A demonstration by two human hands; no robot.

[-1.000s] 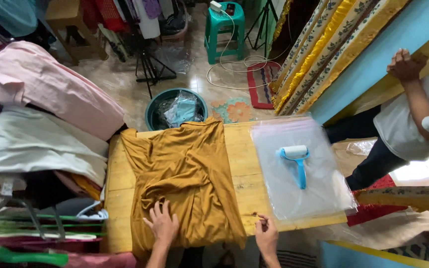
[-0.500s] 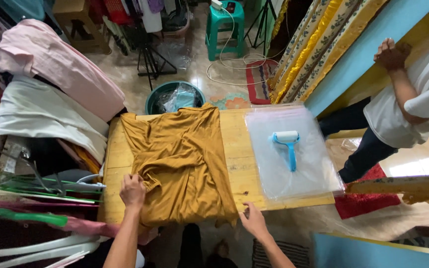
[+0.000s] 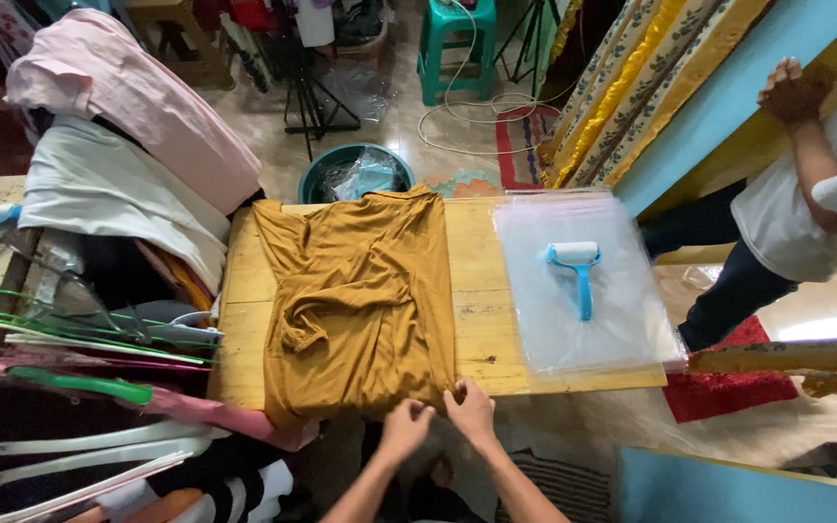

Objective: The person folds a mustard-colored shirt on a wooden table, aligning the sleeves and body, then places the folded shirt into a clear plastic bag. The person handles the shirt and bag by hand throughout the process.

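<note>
Mustard shirt [image 3: 360, 291]: soft, light, limp; left hand [image 3: 405, 426] and right hand [image 3: 472, 412] pinch its near hem, the best hold.

Mustard-yellow shirt [image 3: 360, 291] on pale wooden table [image 3: 481, 291]; clear plastic bags [image 3: 583, 281] under a blue-and-white lint roller [image 3: 576, 271]. Teal bin [image 3: 356, 174], green stool [image 3: 457, 44], pink [image 3: 138, 107] and white garment stacks [image 3: 118, 208], red rug [image 3: 728, 387].
</note>
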